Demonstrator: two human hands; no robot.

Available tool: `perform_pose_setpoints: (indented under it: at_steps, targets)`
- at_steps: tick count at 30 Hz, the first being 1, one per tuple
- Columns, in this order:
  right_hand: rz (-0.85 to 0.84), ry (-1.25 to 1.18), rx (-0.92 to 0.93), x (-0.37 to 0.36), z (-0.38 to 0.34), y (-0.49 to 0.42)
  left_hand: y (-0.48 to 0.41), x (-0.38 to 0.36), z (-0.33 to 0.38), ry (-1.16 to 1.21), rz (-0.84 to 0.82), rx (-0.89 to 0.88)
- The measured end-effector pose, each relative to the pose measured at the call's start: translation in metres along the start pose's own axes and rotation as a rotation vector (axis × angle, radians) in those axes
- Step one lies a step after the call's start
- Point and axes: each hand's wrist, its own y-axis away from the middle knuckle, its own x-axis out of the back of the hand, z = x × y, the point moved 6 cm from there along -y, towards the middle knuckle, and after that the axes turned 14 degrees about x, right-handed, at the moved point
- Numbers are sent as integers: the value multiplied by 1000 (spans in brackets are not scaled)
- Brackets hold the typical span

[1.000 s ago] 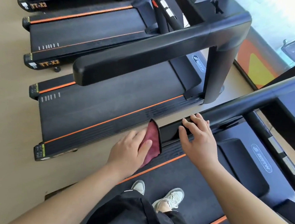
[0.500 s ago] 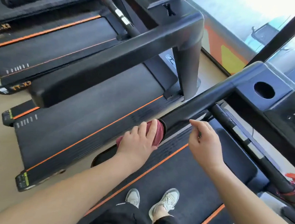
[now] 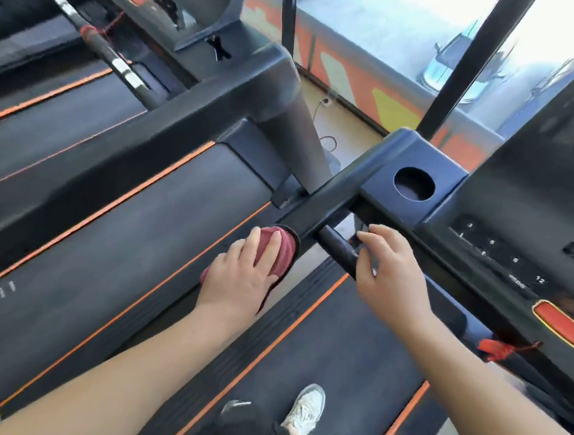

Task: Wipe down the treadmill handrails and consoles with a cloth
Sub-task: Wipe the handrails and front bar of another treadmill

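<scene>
I stand on a black treadmill. Its left handrail (image 3: 331, 200) runs from the console (image 3: 524, 236) toward me. My left hand (image 3: 243, 275) presses a dark red cloth (image 3: 281, 251) flat over the near end of that handrail, fingers spread on the cloth. My right hand (image 3: 390, 277) hovers just right of it, fingers loosely curled beside the short inner grip bar (image 3: 338, 248); whether it touches the bar I cannot tell. The console has a round cup hole (image 3: 413, 184) and a red stop button (image 3: 557, 322).
A second treadmill (image 3: 105, 237) stands close on the left, its thick handrail (image 3: 139, 157) crossing at chest height. More treadmills lie beyond. A window wall (image 3: 377, 52) is ahead. My shoes (image 3: 304, 414) stand on the belt (image 3: 319, 357).
The view has swung right and up toward the console. My left hand keeps the cloth on the handrail end, fingers now flatter. My right hand has come off the rail and moved toward the inner bar.
</scene>
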Motion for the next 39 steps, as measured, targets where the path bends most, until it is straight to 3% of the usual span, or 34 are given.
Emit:
perform_pose_setpoints:
  at_steps: [4, 11, 13, 17, 21, 22, 24, 27, 31, 34, 37, 39]
  targets:
    - [2, 76, -43, 11, 50, -6, -46, 12, 29, 47, -114, 34]
    - [-7, 188, -77, 22, 84, 0, -131, 32, 88, 445, -244, 37]
    - [1, 252, -102, 27, 84, 3, -129, 35, 84, 574, -212, -77]
    - [17, 321, -207, 32, 85, 12, -97, 50, 98, 596, -173, -545]
    - [33, 289, -185, 35, 92, 17, -86, 42, 135, 541, -287, -697]
    - [34, 272, -175, 36, 93, 17, -89, 35, 143, 445, -274, -713]
    - [12, 229, -170, 37, 96, 19, -94, 32, 161, 234, -91, -737]
    - [-33, 165, -189, 39, 102, 22, -81, 39, 190, 54, 41, -611]
    - [-103, 162, -161, 42, 105, 22, -31, 32, 219, 387, 10, -745]
    - [-182, 229, -150, 45, 105, 24, -57, 23, 196, 307, 67, -847]
    - [-136, 225, -121, 49, 104, 27, -88, 32, 176, 207, 250, -692]
    - [-40, 269, -122, 57, 103, 35, -73, 41, 186, 272, 272, -543]
